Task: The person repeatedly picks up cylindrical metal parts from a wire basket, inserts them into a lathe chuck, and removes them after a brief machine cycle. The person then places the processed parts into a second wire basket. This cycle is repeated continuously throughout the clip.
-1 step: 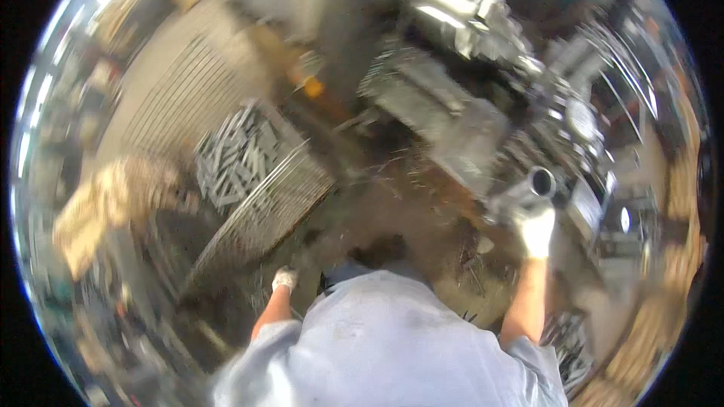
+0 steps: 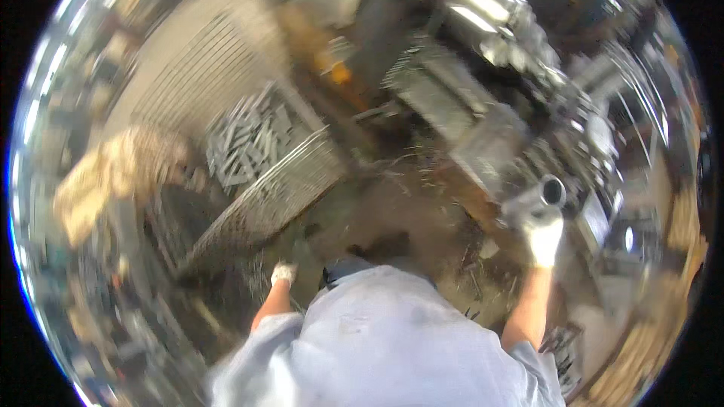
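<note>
Right hand (image 2: 544,241): at metal pipe (image 2: 528,202); cannot tell whether fingers clamp.
Left hand (image 2: 283,273): off crate's (image 2: 264,194) near edge; finger state indistinct.

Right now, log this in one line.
right hand: at metal tube, grip unclear | left hand: beside body | crate: grey strips inside

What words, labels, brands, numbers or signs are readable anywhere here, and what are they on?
None that I can read.
The metal tube at the right hand shows no legible lettering.
The pale shirt shows none either.
The machine is too blurred to tell whether it carries any markings.
</note>
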A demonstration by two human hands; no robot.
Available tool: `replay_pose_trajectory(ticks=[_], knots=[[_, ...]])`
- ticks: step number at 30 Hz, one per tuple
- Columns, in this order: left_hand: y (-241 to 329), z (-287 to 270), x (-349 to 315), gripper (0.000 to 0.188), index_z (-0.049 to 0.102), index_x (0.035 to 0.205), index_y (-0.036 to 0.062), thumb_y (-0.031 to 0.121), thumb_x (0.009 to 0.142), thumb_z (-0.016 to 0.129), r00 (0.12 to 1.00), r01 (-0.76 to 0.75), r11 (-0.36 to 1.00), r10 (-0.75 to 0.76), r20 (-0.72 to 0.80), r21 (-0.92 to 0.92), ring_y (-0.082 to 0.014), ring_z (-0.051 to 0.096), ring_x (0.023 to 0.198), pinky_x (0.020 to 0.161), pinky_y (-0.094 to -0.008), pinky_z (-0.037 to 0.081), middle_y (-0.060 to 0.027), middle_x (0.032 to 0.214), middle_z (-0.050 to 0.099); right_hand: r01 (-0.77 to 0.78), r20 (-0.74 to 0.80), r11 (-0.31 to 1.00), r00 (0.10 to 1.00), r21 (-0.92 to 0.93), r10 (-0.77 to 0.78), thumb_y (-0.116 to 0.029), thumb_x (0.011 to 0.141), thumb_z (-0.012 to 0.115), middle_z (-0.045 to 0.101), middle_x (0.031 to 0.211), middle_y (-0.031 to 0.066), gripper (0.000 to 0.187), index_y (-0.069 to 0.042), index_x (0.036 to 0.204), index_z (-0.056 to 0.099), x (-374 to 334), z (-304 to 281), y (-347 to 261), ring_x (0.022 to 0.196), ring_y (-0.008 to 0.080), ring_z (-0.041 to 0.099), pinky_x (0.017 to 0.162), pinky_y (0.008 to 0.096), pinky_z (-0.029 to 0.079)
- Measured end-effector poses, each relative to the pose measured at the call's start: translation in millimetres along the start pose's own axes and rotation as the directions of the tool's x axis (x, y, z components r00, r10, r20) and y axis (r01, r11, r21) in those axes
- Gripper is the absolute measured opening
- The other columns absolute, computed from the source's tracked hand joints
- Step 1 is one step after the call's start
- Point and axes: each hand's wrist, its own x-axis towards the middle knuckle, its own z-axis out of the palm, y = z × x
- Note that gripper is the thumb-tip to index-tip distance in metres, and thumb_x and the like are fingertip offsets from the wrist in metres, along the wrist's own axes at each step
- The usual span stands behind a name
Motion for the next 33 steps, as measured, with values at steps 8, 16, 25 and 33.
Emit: replay_pose_trajectory(ticks=[8, 16, 25, 33], knots=[[-144, 114, -82, 0.070, 0.064, 0.144, 0.0076, 0.057, 0.095, 0.059, 0.959, 0.137, 0.666, -0.275, -0.070, -0.733, -0.0394, 0.054, 0.143, 0.117, -0.0467, 0.044, -0.0229, 0.152, 0.060, 0.255, 0.435, 0.830, 0.755, 0.496, -0.491, 0.005, 0.079, 0.082, 0.073, 0.118, 0.0117, 0.054, 0.002, 0.130, 0.065, -112, 152, -145, 0.105, 0.0202, 0.072, 0.096, 0.0339, 0.059], [-309, 344, -172, 0.064, 0.056, 0.153, 0.0087, 0.049, 0.105, 0.053, 0.859, 0.458, 0.491, -0.458, 0.227, -0.741, -0.0349, 0.060, 0.138, 0.114, -0.0466, 0.049, -0.0185, 0.149, 0.064, 0.351, 0.740, 0.745, 0.179, 0.567, -0.648, -0.001, 0.080, 0.085, 0.078, 0.110, 0.0087, 0.049, 0.000, 0.126, 0.069, -308, 308, -306, 0.104, 0.0168, 0.074, 0.094, 0.0321, 0.060], [-254, 492, -295, 0.045, 0.060, 0.142, -0.0010, 0.030, 0.111, 0.051, -0.065, 0.060, -0.893, -0.450, 0.891, -0.446, -0.0328, 0.068, 0.120, 0.095, -0.0393, 0.056, -0.0168, 0.135, 0.069, 0.172, 0.341, 0.306, -0.649, 0.937, -0.680, -0.013, 0.074, 0.094, 0.081, 0.109, 0.0098, 0.054, -0.005, 0.123, 0.074, -549, 406, -434, 0.100, 0.0165, 0.078, 0.093, 0.0328, 0.061], [-245, 441, -398, 0.052, 0.053, 0.150, 0.0014, 0.036, 0.113, 0.040, -0.552, 0.240, -0.811, -0.566, 0.613, -0.533, -0.0411, 0.059, 0.135, 0.114, -0.0487, 0.046, -0.0251, 0.156, 0.052, 0.210, 0.293, 0.239, -0.871, 0.948, -0.394, -0.038, 0.075, 0.091, 0.079, 0.090, 0.0182, 0.044, -0.005, 0.101, 0.078, -718, 484, -487, 0.086, 0.0336, 0.079, 0.078, 0.0413, 0.061]])
